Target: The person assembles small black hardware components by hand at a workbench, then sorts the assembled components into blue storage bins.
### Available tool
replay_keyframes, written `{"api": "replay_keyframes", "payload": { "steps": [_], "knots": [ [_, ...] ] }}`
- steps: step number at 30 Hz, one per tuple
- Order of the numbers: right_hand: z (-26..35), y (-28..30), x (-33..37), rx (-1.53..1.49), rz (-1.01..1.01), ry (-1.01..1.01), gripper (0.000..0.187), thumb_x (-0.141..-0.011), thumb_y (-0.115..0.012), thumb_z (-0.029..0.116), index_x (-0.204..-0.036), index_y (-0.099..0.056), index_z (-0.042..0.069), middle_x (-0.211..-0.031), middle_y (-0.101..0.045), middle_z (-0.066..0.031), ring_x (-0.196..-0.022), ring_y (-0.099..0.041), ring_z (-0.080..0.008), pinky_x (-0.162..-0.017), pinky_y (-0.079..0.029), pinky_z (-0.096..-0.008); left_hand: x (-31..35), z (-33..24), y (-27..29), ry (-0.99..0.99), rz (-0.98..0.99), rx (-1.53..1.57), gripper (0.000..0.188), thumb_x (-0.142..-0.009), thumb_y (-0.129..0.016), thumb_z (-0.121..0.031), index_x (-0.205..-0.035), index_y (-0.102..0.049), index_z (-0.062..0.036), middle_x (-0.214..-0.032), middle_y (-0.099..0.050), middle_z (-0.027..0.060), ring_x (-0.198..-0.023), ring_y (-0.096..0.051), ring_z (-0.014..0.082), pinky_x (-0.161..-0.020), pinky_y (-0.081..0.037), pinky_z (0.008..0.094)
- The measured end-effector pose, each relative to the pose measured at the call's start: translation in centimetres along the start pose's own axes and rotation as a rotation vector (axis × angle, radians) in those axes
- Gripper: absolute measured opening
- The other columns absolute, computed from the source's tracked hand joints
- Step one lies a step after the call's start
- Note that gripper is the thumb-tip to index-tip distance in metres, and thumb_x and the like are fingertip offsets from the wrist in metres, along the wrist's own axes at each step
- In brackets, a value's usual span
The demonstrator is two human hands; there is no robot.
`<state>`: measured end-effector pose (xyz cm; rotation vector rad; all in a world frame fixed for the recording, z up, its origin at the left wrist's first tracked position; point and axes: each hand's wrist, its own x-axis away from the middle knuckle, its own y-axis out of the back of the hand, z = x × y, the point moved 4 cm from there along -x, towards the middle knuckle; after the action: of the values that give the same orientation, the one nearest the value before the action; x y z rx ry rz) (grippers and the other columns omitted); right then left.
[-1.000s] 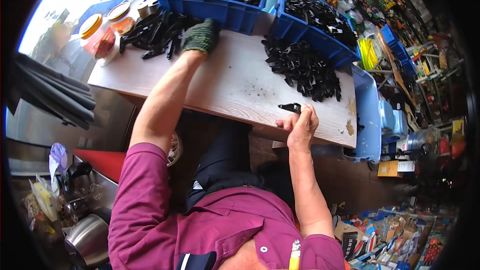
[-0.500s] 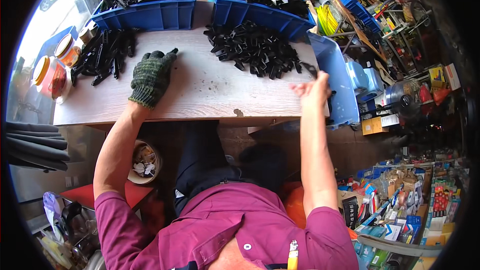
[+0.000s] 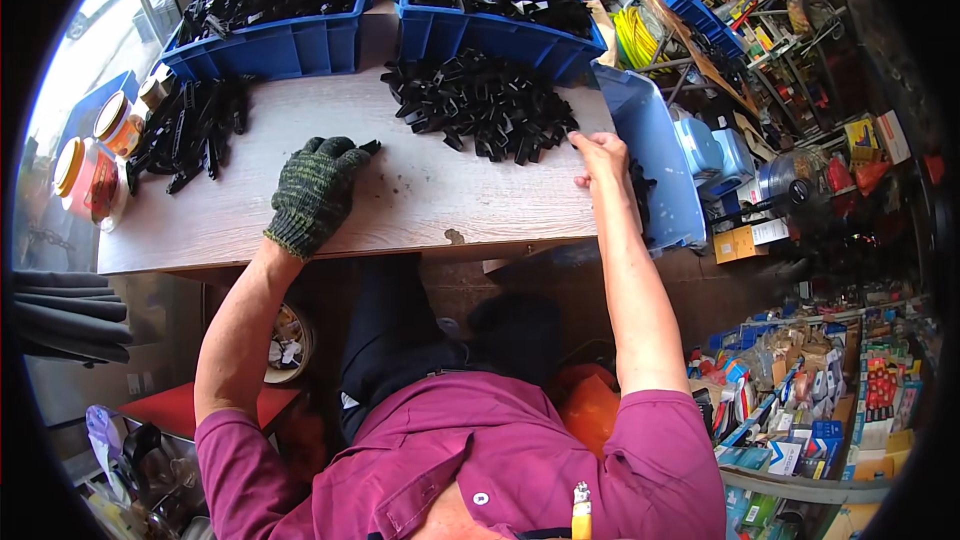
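Wood table (image 3: 420,200): 2 blue bins (image 3: 285,40), left hand (image 3: 315,190) flat, right hand (image 3: 598,155) pinching pile (image 3: 480,105).

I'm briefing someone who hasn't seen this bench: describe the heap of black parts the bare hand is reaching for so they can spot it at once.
Start at the pale wooden tabletop. In front of the right-hand blue crate lies the heap of black parts, with the right hand at its near right edge. Unlike the pile of long black strips by the jars on the left, these pieces are short, chunky and loosely tangled.
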<state>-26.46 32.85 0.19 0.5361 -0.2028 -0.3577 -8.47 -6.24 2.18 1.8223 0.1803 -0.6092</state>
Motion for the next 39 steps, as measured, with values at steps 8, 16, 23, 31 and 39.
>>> {"api": "replay_keyframes", "payload": {
  "steps": [8,16,23,31,39],
  "knots": [
    [0.2,0.0,0.2,0.225,-0.090,0.166,0.035,-0.080,-0.074,0.035,-0.090,-0.071,0.002,-0.068,-0.068,-0.0112,-0.049,-0.065,-0.0221,-0.045,-0.054,-0.0343,-0.5,-1.0,1.1,0.113,-0.263,-0.035,0.022,-0.088,-0.066,-0.011,-0.110,-0.069,-0.0070,-0.107,-0.069,0.0142,-0.096,-0.064,0.0360,-0.081,-0.053,0.0458],
    [0.3,-3.0,9.6,-0.553,0.347,-0.133,0.023,-0.088,-0.073,0.021,-0.094,-0.063,0.001,-0.051,-0.045,0.0027,-0.040,-0.051,-0.0112,-0.046,-0.062,-0.0377,0.6,-7.6,-3.2,0.258,-0.264,0.602,0.036,-0.082,-0.078,-0.019,-0.114,-0.069,-0.0061,-0.098,-0.071,0.0166,-0.091,-0.068,0.0356,-0.080,-0.055,0.0430],
    [1.4,-6.3,17.0,-0.644,0.548,0.165,0.014,-0.090,-0.073,0.017,-0.088,-0.069,0.003,-0.074,-0.062,0.0035,-0.055,-0.045,-0.0009,-0.048,-0.034,-0.0197,-2.5,-12.8,-6.4,0.189,-0.185,0.433,0.034,-0.084,-0.071,-0.025,-0.113,-0.066,-0.0065,-0.093,-0.068,0.0168,-0.085,-0.065,0.0371,-0.073,-0.052,0.0473],
    [1.6,-5.8,16.6,-0.482,0.635,0.188,0.029,-0.098,-0.065,0.029,-0.075,-0.060,0.011,-0.059,-0.043,0.0096,-0.051,-0.034,-0.0005,-0.044,-0.026,-0.0224,-2.3,-12.6,-6.0,0.171,-0.040,0.574,0.025,-0.087,-0.067,-0.023,-0.107,-0.066,-0.0076,-0.090,-0.068,0.0141,-0.085,-0.065,0.0356,-0.073,-0.051,0.0468],
    [2.1,-6.3,17.9,-0.605,0.638,0.067,0.034,-0.099,-0.052,0.034,-0.073,-0.044,0.013,-0.049,-0.029,0.0053,-0.039,-0.035,-0.0092,-0.043,-0.054,-0.0357,0.8,-5.0,-0.2,0.261,-0.338,-0.132,0.031,-0.084,-0.071,-0.024,-0.113,-0.069,-0.0127,-0.110,-0.066,0.0110,-0.108,-0.059,0.0374,-0.092,-0.048,0.0480]
  ]
}}
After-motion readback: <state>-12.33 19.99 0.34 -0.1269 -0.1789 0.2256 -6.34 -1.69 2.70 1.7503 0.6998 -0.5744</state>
